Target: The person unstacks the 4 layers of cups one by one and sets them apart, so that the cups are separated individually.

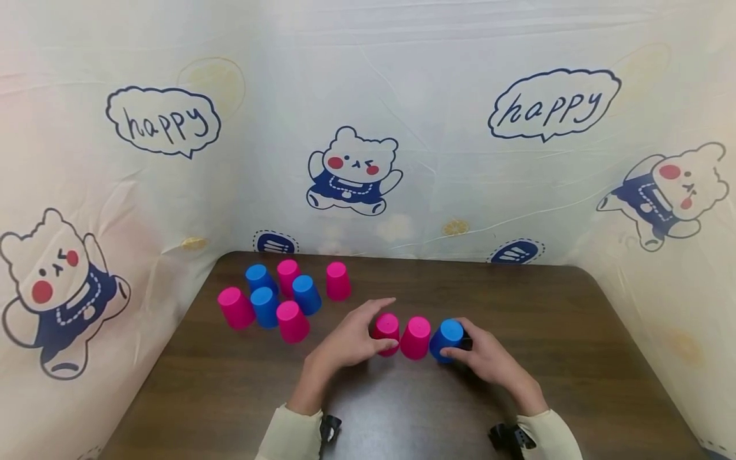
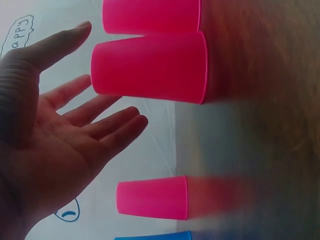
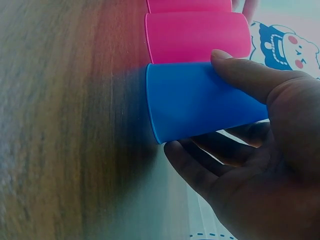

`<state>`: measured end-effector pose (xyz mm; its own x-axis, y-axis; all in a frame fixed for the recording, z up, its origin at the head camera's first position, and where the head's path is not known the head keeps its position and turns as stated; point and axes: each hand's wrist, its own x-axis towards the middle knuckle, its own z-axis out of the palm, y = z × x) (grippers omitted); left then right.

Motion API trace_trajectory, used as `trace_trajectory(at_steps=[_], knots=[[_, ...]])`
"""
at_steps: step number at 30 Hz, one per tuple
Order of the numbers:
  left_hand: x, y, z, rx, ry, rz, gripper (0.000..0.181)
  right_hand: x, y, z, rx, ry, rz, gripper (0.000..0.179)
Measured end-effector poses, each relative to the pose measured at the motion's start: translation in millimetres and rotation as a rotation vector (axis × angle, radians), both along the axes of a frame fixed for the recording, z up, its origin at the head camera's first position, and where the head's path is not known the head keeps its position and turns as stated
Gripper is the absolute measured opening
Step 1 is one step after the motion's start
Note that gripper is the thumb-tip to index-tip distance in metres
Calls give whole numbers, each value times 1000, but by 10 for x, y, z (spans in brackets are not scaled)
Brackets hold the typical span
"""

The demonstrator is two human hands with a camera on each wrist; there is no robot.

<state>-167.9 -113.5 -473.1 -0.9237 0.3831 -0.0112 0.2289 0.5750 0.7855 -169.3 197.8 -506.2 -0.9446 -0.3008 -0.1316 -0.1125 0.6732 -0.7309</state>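
Three upside-down cups stand in a row on the table in the head view: a left pink cup, a middle pink cup and a blue cup at the right end. My left hand is spread beside the left pink cup. In the left wrist view the thumb and fingers look loosely straight and do not grip the cup. My right hand holds the blue cup between thumb and fingers. Seen from the right wrist, the blue cup has its rim on or close to the table.
Several more upside-down cups stand in a loose group at the back left, among them a pink cup nearest me and a blue cup. A printed cloth hangs behind and beside the brown wooden table.
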Motion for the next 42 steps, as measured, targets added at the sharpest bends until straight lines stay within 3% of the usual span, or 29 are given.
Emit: trace_trajectory(at_steps=[13,27,35,42], knots=[[-5,55,-60,10,42,-10,71,0,-6,-6,-4,-5,-7,57],[-24,124,-92,5,-8,17,65,3,-3,4,-7,-11,-8,59],[-20,110,-53,8,-28,35,61,5,-5,16,-2,-13,-6,59],[-30,36,34,-15,1,70,59,3,6,9,-14,-14,-3,58]])
